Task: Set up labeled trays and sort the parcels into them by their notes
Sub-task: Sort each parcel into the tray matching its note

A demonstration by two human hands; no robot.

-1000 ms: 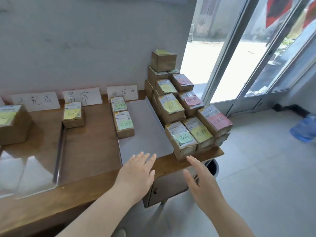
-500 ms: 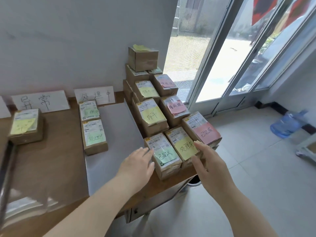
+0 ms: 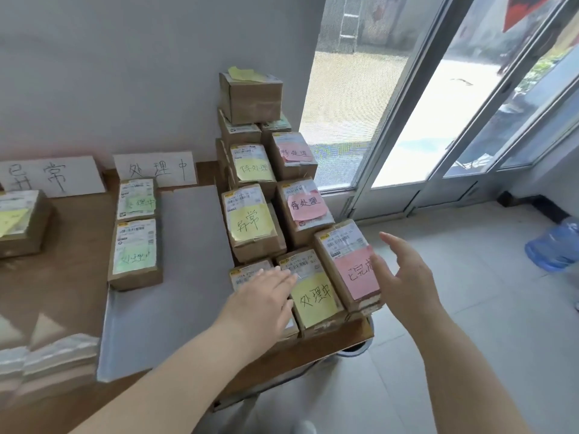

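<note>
Item: brown cardboard parcel with pink note, front right corner of the brown wooden table. My right hand: fingers straight and spread, just beside it. My left hand: fingers straight, flat on the front-left brown parcel.

Blue water jug by glass doors

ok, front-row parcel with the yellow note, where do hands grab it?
Yellow-note parcel: probably take its near short end, coming from the table edge. Both long sides are flanked, by the pink-note parcel and the left front parcel under the left hand.
</note>
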